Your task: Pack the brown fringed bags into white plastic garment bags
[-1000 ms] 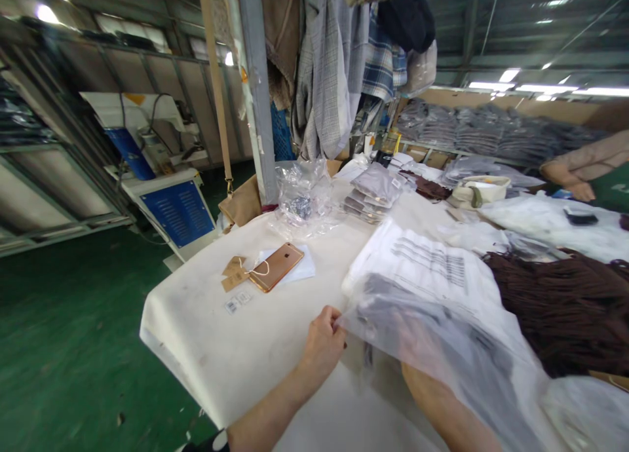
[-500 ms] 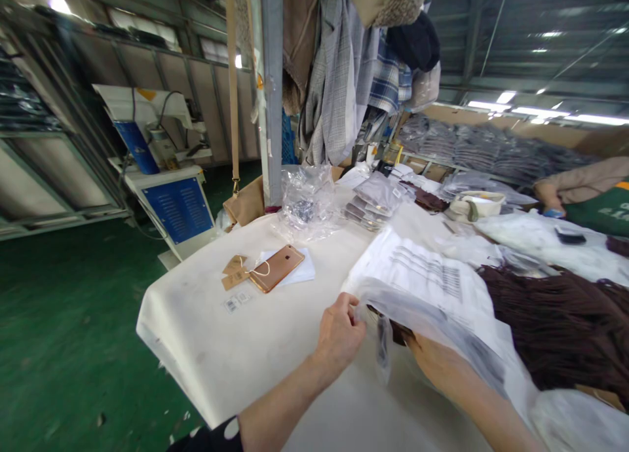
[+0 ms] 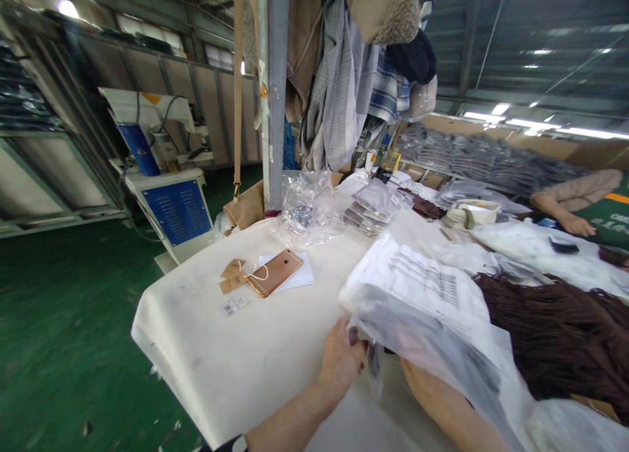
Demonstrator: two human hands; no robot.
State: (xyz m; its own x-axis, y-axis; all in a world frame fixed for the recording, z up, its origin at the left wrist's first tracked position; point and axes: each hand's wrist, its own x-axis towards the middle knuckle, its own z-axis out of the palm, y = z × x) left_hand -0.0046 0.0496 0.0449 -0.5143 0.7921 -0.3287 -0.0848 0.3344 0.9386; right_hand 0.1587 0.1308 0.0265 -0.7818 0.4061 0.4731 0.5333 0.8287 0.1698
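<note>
My left hand [image 3: 343,362] pinches the near corner of a clear plastic bag [image 3: 432,347] that lies on top of a stack of printed white bags [image 3: 417,278] on the white table [image 3: 236,354]. My right forearm reaches into that bag from below. My right hand [image 3: 417,347] shows only as a blur through the plastic, so its fingers cannot be made out. A pile of dark brown knitwear [image 3: 560,334] lies just right of the bags.
A rose-gold phone [image 3: 275,272] lies on white paper beside brown paper tags [image 3: 232,276]. Crumpled clear bags [image 3: 304,209] and packed garments [image 3: 373,203] sit further back by a post. Another person's arm [image 3: 572,203] rests at the far right. A blue machine [image 3: 171,200] stands left.
My left hand has shifted slightly down along the bag's corner, keeping its pinch. The bag's opening has spread over my right arm again. The other person's arm moved on the far table.
</note>
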